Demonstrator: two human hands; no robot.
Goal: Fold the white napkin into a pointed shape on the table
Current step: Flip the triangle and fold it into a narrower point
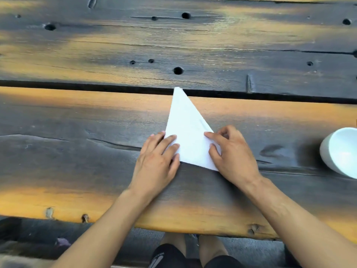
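Observation:
The white napkin (pixel 188 130) lies flat on the dark wooden table (pixel 77 151), folded into a narrow triangle whose tip points away from me and reaches the gap between two planks. My left hand (pixel 157 158) rests flat on the napkin's near left corner, fingers spread over its edge. My right hand (pixel 229 151) presses on the near right side, with forefinger and thumb bent onto the paper. The napkin's near corners are hidden under both hands.
A white bowl (pixel 342 151) stands at the right edge of the view, a little right of my right hand. A dark gap (pixel 96 87) between planks runs across the table. The table's near edge (pixel 173 227) is just below my forearms.

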